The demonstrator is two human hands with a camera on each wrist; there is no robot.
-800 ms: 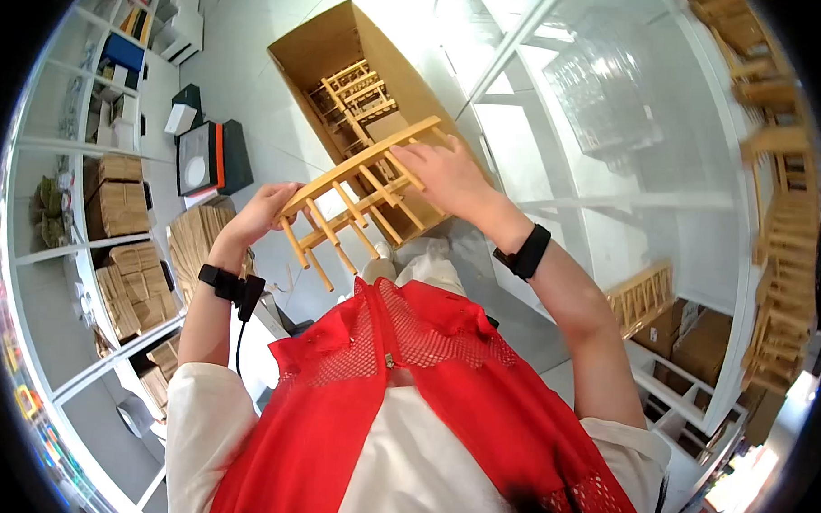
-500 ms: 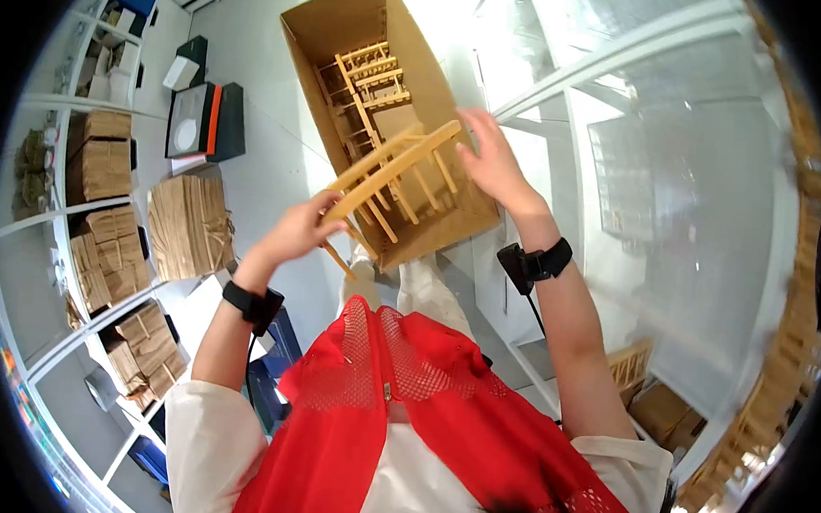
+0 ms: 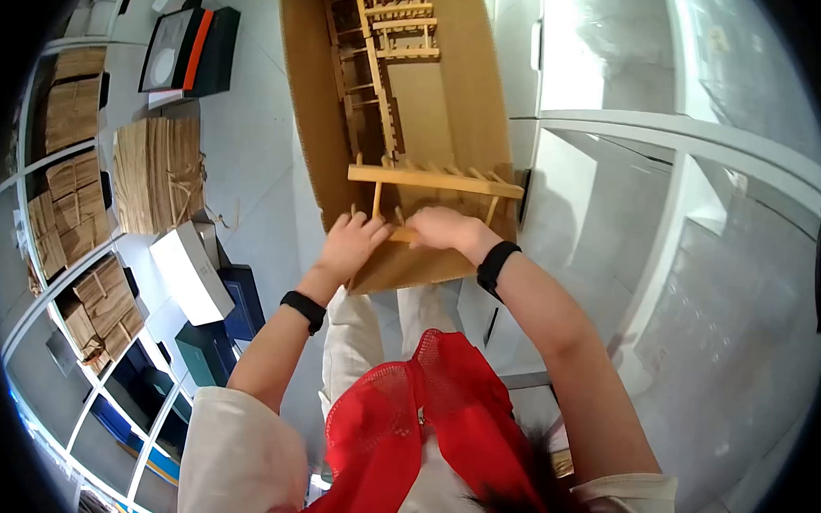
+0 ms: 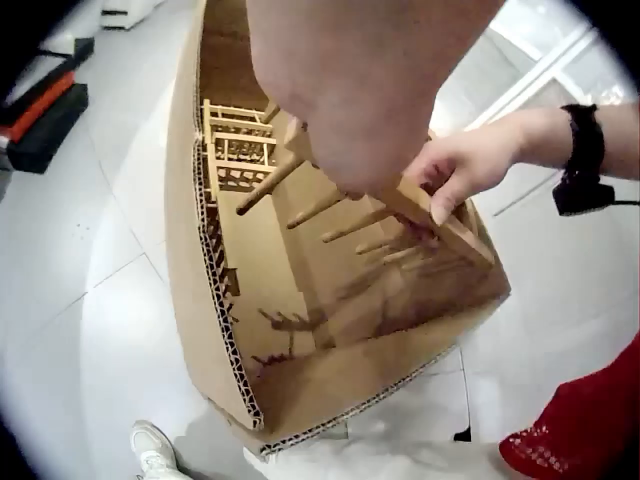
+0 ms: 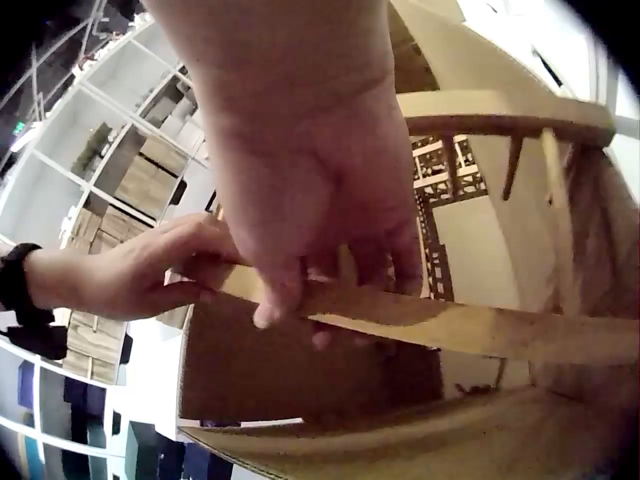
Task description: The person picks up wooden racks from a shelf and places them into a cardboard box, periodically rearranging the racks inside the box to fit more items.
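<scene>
Head view shows the wooden rack [image 3: 433, 192] held flat over the near end of the open cardboard box [image 3: 311, 117], its long top rail crosswise and its pegs pointing down toward the lower rail at the person's fingers. The left hand [image 3: 350, 244] grips the near rail at its left end, and the right hand [image 3: 446, 229] is curled over the same rail just beside it; both hands are closed round the wood, holding the rack between them.

Right wrist view gives what the head view cannot: the right hand's fingers [image 5: 300, 270] wrap the near rail from above, with the left hand [image 5: 150, 270] pinching the rail's end close by. Left wrist view looks along the box wall [image 4: 205, 300] instead, showing the rack's pegs [image 4: 300, 212] hanging inside the box mouth, clear of the bottom, and the right hand [image 4: 465, 170] on the far side of the rail.

Inside the box, at the far end, more wooden racks [image 3: 382, 38] lie stacked against the left wall. Outside it, on the white floor, sit a bundle of flat cardboard [image 3: 160, 171] and a white carton [image 3: 191, 271].
</scene>
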